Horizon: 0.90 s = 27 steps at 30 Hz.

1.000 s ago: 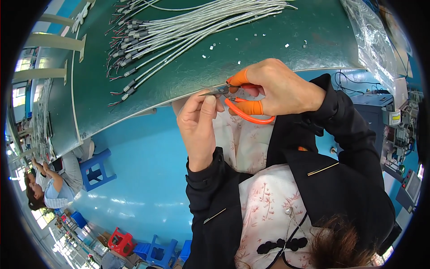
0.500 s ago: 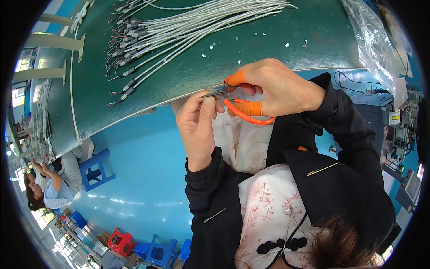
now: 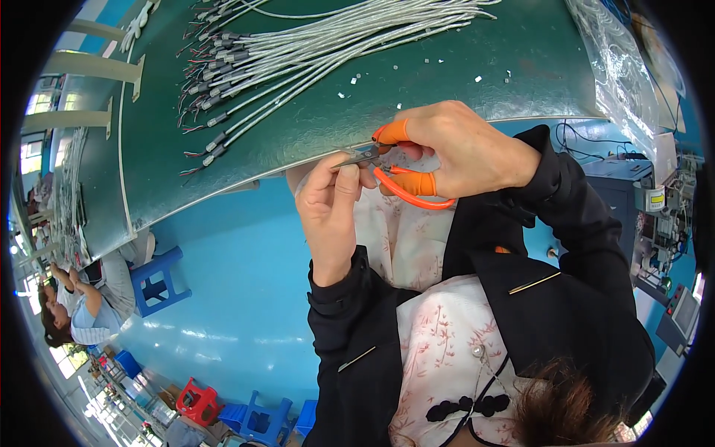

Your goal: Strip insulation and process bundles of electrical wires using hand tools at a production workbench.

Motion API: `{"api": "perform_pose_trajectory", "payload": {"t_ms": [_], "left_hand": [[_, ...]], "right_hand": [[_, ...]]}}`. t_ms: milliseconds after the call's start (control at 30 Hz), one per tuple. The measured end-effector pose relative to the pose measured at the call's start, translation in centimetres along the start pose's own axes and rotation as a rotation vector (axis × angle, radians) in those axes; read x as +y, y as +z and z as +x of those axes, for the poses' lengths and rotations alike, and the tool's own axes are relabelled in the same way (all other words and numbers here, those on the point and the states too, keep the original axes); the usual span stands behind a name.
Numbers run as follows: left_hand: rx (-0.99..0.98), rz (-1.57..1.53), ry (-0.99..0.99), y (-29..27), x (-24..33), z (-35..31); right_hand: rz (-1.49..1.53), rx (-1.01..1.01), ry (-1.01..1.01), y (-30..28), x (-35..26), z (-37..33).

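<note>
My right hand point(image 3: 477, 153), with orange covers on the thumb and a finger, is closed round small pointed pliers point(image 3: 423, 201) with orange handles. Their narrow dark jaws point left and lie across the fingertips of my left hand point(image 3: 329, 216). That hand is pinched together just at the table's near edge; whatever sits between its fingers is too small and hidden to name. Beyond both hands, a bundle of silver-grey braided cables point(image 3: 335, 45) lies on the green table point(image 3: 290, 123). Dark sleeves and thin coloured wires show at the cables' left ends.
Small white scraps point(image 3: 399, 106) are scattered on the table beyond my right hand. Clear plastic sheeting point(image 3: 614, 67) hangs at the right end. A blue stool point(image 3: 158, 279) stands on the floor at left, near a seated person point(image 3: 100, 305). A red stool point(image 3: 199, 402) is farther off.
Hands and pliers hold nearly the same place, the jaws still across the left fingertips. The whole view has shifted very slightly. Nothing has been let go.
</note>
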<state>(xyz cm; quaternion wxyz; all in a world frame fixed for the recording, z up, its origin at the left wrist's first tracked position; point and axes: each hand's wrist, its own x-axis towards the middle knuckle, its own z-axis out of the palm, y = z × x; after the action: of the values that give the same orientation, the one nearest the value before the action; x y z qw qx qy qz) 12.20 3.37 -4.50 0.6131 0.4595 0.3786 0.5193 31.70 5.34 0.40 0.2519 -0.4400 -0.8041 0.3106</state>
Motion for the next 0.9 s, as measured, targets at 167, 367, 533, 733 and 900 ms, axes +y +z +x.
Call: {"api": "perform_pose_trajectory", "payload": {"t_ms": [167, 367, 533, 733, 900], "left_hand": [[-0.022, -0.033, 0.005, -0.2, 0.2, -0.2], [-0.003, -0.066, 0.039, -0.7, 0.3, -0.7], [-0.013, -0.086, -0.002, -1.8, 1.0, -1.2], [-0.011, -0.135, -0.043, -2.8, 1.2, -1.8], [0.000, -0.149, -0.052, -2.8, 0.6, -1.7]], "right_hand": [[-0.037, -0.066, 0.049, -0.4, -0.9, 0.0], [-0.031, -0.005, 0.025, 0.7, -1.4, 0.1], [-0.006, 0.094, -0.078, 2.0, -2.0, 0.7], [-0.036, 0.006, -0.009, 2.3, -3.0, 0.7], [-0.055, -0.043, 0.022, 2.2, -2.9, 0.9]]}}
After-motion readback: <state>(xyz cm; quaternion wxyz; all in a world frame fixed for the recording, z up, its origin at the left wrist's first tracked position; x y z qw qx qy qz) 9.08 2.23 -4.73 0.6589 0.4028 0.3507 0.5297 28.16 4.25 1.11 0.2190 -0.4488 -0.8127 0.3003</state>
